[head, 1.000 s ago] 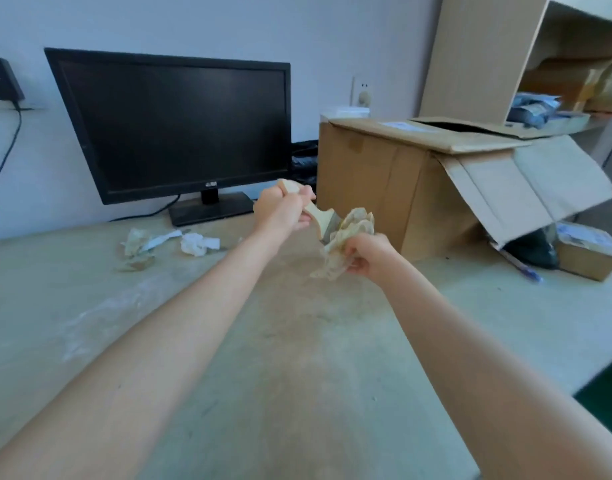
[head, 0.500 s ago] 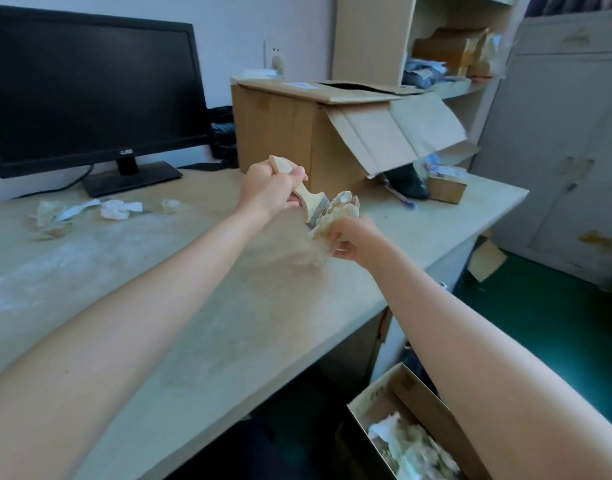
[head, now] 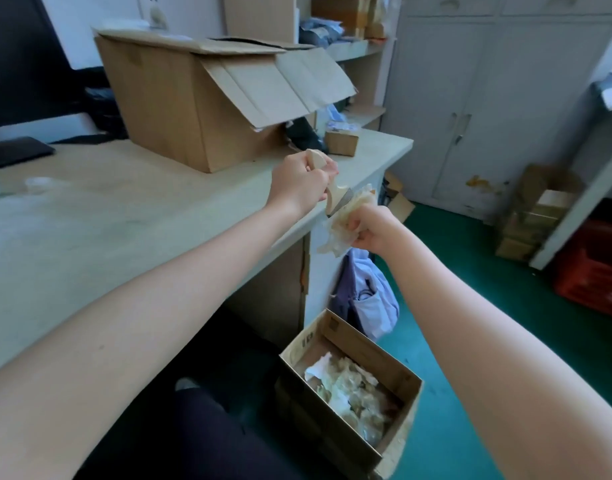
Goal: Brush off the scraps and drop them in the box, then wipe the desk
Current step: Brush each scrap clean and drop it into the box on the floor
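In the head view, near the middle of the frame, the left hand point(head: 299, 183) is closed around the wooden handle of a brush point(head: 335, 197), at the right edge of the desk point(head: 124, 220). Just right of it, the right hand point(head: 371, 232) grips a wad of scraps point(head: 344, 221) against the brush head. At the lower centre, the open box point(head: 367, 351) stands on the green floor, with more crumpled paper inside.

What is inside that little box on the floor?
Crumpled paper scraps, white and yellowish, lie heaped inside the box, which is open on top. The heap covers most of the bottom, so anything lying under it cannot be seen.
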A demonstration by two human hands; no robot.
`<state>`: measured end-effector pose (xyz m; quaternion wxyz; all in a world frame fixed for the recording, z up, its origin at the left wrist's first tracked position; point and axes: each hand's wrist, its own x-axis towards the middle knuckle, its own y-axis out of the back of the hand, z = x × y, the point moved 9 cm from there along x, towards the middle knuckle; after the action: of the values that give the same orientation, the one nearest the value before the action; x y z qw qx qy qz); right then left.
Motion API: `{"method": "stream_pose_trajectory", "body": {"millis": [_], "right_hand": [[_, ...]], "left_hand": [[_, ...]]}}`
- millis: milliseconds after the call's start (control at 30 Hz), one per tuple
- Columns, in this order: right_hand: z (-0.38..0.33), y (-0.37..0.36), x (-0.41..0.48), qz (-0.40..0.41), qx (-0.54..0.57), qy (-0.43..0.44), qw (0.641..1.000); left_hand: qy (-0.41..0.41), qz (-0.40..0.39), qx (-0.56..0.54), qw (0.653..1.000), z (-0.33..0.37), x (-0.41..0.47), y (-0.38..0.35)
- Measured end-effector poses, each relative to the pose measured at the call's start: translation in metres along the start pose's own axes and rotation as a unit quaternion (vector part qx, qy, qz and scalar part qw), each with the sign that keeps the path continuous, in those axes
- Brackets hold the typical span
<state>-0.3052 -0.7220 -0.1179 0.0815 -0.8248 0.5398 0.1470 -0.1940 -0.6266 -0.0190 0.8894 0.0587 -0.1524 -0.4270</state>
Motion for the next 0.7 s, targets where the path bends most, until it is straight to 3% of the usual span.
{"method": "stream_pose_trajectory", "body": {"millis": [167, 367, 700], "right_hand": [[0.030, 0.049, 0.005, 0.024, 0.001, -0.030, 0.999], [0.092, 0.056, 0.022, 0.009, -0.026, -0.083, 0.996], [0.187, 0.033, 0.054, -0.036, -0.110, -0.173, 0.978]], "left_hand": [[0.022, -0.030, 0.003, 0.999, -0.018, -0.012, -0.053], [0.051, -0.065, 0.053, 0.995, -0.065, -0.028, -0.082], [0.190, -0.029, 0.023, 0.981, -0.168, -0.044, -0.079]]}}
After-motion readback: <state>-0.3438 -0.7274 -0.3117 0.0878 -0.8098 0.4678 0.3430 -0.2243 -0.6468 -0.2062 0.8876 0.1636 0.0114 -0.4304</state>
